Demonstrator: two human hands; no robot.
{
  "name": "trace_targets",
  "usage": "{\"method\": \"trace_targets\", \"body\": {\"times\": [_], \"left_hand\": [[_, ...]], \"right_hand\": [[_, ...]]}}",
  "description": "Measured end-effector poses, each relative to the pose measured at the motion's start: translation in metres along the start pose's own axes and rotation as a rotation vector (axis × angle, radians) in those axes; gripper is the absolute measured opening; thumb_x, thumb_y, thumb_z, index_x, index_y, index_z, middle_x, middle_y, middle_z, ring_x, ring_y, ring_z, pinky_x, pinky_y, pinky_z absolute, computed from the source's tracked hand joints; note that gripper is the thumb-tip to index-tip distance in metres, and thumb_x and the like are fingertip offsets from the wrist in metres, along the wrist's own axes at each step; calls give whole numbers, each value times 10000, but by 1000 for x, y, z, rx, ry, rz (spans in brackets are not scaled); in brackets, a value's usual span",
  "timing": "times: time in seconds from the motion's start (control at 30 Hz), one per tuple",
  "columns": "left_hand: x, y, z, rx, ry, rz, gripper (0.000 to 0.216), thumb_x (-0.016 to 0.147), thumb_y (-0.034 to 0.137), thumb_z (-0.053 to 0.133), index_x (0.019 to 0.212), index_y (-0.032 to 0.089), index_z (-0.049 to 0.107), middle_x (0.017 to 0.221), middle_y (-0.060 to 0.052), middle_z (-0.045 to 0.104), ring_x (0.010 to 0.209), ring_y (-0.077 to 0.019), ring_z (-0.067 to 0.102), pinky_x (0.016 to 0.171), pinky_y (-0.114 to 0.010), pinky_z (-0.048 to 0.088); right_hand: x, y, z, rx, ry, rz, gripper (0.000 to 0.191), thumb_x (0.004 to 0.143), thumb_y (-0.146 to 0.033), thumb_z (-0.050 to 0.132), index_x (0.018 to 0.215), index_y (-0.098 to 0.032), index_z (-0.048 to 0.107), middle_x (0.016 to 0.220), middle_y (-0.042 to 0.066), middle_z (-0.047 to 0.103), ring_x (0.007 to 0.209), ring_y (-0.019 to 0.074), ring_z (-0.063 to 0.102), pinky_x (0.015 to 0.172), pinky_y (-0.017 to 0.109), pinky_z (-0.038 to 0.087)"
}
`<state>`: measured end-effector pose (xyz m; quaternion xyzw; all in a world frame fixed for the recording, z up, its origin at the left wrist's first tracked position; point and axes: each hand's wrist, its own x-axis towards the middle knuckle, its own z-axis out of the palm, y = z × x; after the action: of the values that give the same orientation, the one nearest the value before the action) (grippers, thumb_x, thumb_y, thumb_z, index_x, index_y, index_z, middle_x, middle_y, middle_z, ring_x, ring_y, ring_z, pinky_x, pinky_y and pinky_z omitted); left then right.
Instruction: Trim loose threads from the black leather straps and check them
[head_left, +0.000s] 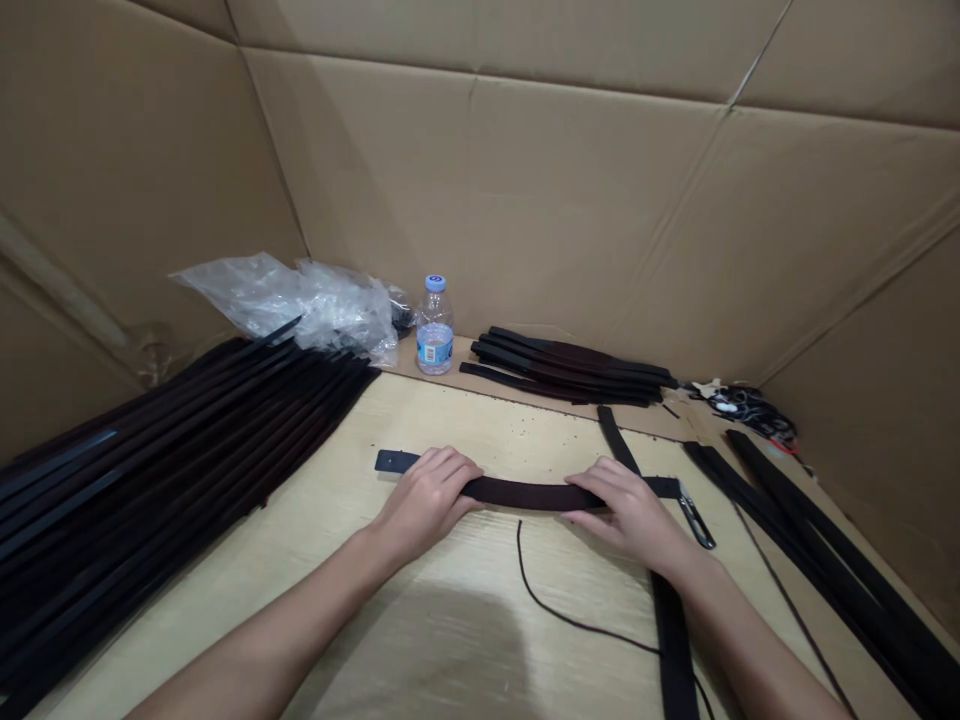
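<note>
The belt strap [525,492] lies across the desk [420,420] in front of the person, its long axis running left to right and bowing slightly toward them. Both hands sit on top of it, palms down, with fingers together and curled over the far edge, apparently pressing or gripping rather than pinching. The left hand [427,500] is nearer the squared left end, which sticks out past it. The right hand [626,515] is nearer the other end, which reaches just beyond it towards a pair of thread snips [696,517].

A second strap [669,640] runs under the right hand and crosses the belt strap at an angle, and a thin black cord [574,622] curves on the desk below the hands. A large pile of long straps [172,480] lies off to the left, and a smaller pile [570,368] sits farther back. More straps [825,540] lie on the right. Behind them stand a water bottle [435,330] and a crumpled plastic bag [300,310], against cardboard walls [480,180]. The bottle's blue-and-white label is too small to read, and no other writing shows.
</note>
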<state>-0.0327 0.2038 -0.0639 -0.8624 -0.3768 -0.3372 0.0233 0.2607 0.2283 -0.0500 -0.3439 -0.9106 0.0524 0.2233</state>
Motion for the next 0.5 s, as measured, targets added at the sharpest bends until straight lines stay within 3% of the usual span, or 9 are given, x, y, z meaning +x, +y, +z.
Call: {"method": "trace_targets", "body": {"times": [0.1,0.27,0.5], "left_hand": [[0,-1,1,16,102,36,184,868,261,633,1003,142,594,878,-94,710,785,-233,631,726,-399,512],[-1,-3,1,38,278,99,180,889,131,579,1066,157,594,1067,-129,721,945,-235,663,871,-446,471],[1,4,5,-19,274,69,130,920,122,522,1032,159,577,1048,-115,732,943,-213,675,896,-417,464]], "right_hand": [[-2,4,3,30,24,23,278,850,-347,663,1051,-156,659,853,97,678,820,239,635,721,372,557],[-2,0,4,72,28,30,273,896,-339,596,1095,-159,646,863,98,682,812,222,650,724,351,564],[2,-15,-5,8,-34,104,279,913,-294,550,1165,-194,615,1074,108,724,928,241,700,802,363,577]]}}
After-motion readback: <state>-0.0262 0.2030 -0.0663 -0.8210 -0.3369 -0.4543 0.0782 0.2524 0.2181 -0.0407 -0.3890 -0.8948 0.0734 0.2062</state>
